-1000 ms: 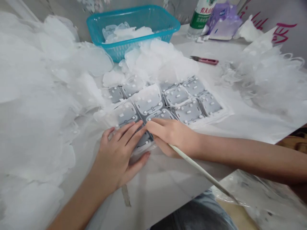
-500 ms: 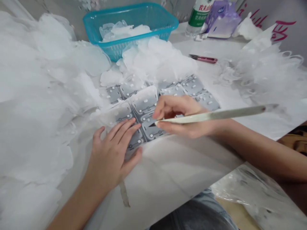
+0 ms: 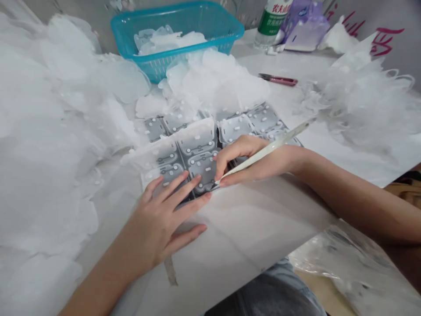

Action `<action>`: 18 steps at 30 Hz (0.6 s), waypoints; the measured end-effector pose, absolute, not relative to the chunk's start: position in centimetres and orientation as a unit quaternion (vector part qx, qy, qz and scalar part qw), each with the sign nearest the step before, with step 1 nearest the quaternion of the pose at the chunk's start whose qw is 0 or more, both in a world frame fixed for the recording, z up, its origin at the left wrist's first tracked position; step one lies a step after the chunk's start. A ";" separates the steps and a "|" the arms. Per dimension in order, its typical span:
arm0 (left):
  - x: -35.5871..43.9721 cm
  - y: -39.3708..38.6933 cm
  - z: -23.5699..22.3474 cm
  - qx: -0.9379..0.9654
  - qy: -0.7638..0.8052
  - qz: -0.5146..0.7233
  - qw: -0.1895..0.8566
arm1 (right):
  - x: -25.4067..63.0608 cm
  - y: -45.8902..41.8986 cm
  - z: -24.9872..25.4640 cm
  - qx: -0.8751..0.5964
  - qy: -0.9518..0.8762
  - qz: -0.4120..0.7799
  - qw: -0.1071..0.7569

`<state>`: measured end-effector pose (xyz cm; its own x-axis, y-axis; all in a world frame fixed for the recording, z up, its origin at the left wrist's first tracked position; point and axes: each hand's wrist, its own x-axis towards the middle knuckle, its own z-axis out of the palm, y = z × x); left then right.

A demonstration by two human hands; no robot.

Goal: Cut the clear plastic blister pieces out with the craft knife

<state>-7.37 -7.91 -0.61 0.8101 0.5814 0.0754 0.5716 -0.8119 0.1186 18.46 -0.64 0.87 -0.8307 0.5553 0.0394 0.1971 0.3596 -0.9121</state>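
Observation:
My right hand (image 3: 246,160) pinches a slim, pale pen-like tool (image 3: 268,149) slanting down to the left. Its tip is at the near edge of a grey patterned panel (image 3: 205,169) with rounded sections and small white dots; I cannot make out the tip's exact kind. My left hand (image 3: 164,219) lies flat with fingers spread, its fingertips on the panel's near edge and the white sheet (image 3: 246,219). Translucent pieces (image 3: 197,137) cover some of the panel's sections.
A large heap of thin translucent pieces (image 3: 39,153) fills the left. Behind the panel are another pile (image 3: 217,83) and a turquoise basket (image 3: 194,48) holding similar pieces. Small snips (image 3: 278,80), a bottle (image 3: 271,24), a purple pack (image 3: 304,28) and stringy white scraps (image 3: 365,101) lie right.
My right hand has brought the tool tip nearer to me, to the panel's near edge, and tilted the tool more steeply. My left hand has shifted right and spread its fingers wider.

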 end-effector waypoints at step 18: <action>-6.4 -8.6 -0.4 0.925 0.363 0.079 0.080 | 19.6 -0.3 2.5 -0.192 -0.853 0.480 0.070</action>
<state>-6.41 -8.55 -0.41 0.7232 0.6850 0.0880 0.6595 -0.7228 0.2063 19.63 -0.27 2.53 -0.9169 0.3939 -0.0648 0.2596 0.4650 -0.8464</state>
